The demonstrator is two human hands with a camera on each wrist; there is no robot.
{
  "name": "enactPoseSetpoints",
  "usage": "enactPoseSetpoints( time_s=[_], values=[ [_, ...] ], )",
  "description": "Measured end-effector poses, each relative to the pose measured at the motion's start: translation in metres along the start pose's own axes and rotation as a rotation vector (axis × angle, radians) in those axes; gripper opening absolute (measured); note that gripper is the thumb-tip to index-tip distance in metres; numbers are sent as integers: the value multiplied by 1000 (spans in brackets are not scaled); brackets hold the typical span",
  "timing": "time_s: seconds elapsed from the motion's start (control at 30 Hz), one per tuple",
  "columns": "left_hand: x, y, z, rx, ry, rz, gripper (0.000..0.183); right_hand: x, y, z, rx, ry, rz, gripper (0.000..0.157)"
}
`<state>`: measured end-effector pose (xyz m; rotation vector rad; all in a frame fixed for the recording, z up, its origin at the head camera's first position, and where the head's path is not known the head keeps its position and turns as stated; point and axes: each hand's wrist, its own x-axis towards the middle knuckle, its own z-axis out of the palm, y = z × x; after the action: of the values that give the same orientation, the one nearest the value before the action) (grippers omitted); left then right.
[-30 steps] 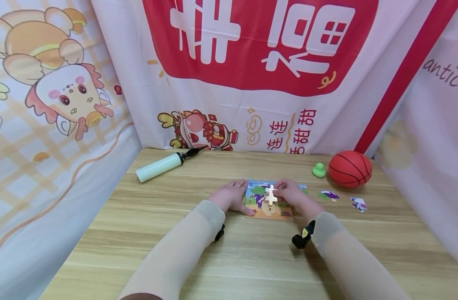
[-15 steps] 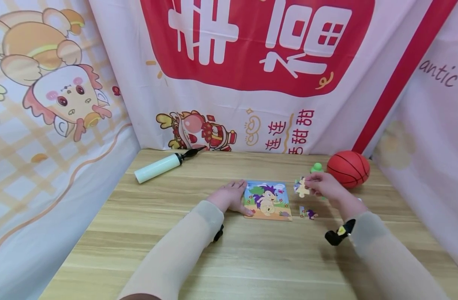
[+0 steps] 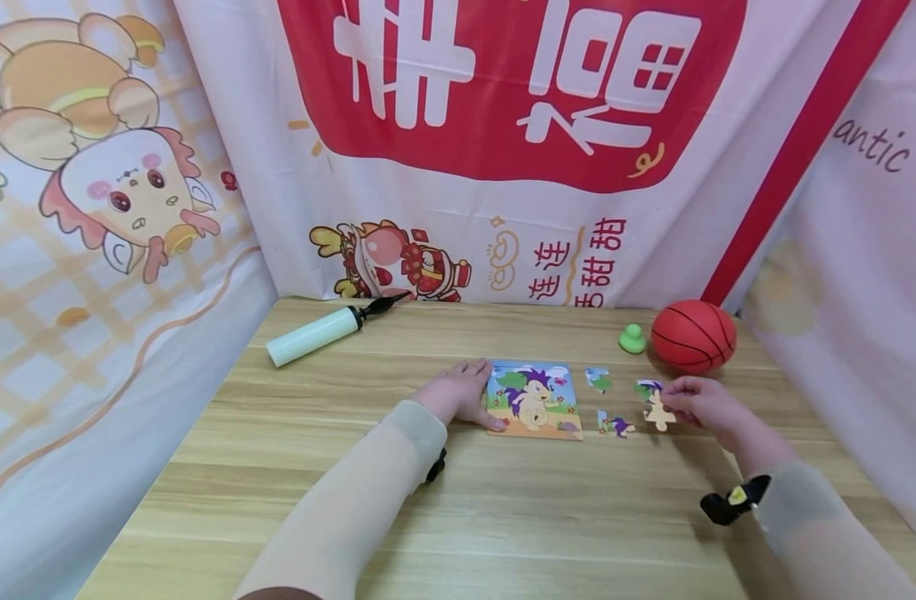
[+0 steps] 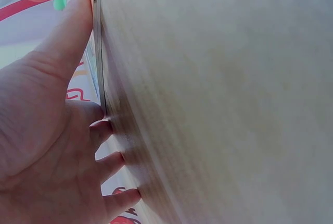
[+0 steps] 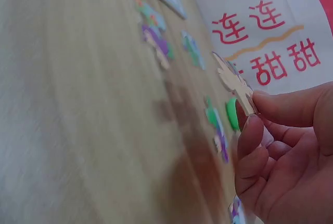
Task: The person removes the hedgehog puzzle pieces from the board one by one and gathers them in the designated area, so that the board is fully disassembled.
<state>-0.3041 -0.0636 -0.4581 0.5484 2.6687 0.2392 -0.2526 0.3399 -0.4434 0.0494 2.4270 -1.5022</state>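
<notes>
A hedgehog picture puzzle (image 3: pixel 534 400) lies flat mid-table. My left hand (image 3: pixel 465 393) rests at its left edge, the thumb along its near corner; in the left wrist view the other fingertips touch the tabletop. Thumb and index finger of my right hand (image 3: pixel 701 404) pinch a jigsaw piece (image 3: pixel 658 414), its bare wood side showing (image 5: pixel 234 81). That piece is raised above the table and partly covers a green-and-purple piece (image 3: pixel 648 387) in the head view. Two more loose pieces, one blue-green (image 3: pixel 598 380) and one purple (image 3: pixel 619 427), lie right of the puzzle.
At the back right a red toy basketball (image 3: pixel 693 336) stands beside a small green knobbed object (image 3: pixel 633 339). A pale hand pump (image 3: pixel 315 336) with a black nozzle lies at the back left. Printed cloth (image 3: pixel 427 183) hangs behind the table. Another piece (image 5: pixel 237 211) shows under the right hand.
My right hand has carried the pinched piece from over the puzzle to the right, past the loose pieces, and now holds it over the green-and-purple one. The left hand stays put.
</notes>
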Motion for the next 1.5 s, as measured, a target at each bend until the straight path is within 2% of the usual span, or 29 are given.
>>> enactPoseSetpoints(
  time_s=[0.27, 0.6, 0.8, 1.0, 1.23, 1.37, 1.5],
  values=[
    [0, 0, -1, -7, 6, -9, 121, -10, 28, -4, -52, 3, -10, 20],
    [1, -3, 1, 5, 4, -8, 122, -9, 37, -3, -138, 60, -1, 18],
    [2, -3, 2, 17, 3, -19, 122, -3, 31, -7, -221, 84, -10, 14],
    [2, -3, 2, 15, 0, -27, 122, 6, 2, -3, -248, 88, -17, 22],
    [2, -1, 1, 11, 6, -20, 123, 23, -41, 25, -278, 23, -51, 27],
    [2, -1, 2, 12, 8, -16, 121, 35, -52, 51, -283, 3, -115, 21],
    [2, -1, 1, 17, 7, -9, 120, 46, -54, 81, -246, -22, -126, 18]
  ],
)
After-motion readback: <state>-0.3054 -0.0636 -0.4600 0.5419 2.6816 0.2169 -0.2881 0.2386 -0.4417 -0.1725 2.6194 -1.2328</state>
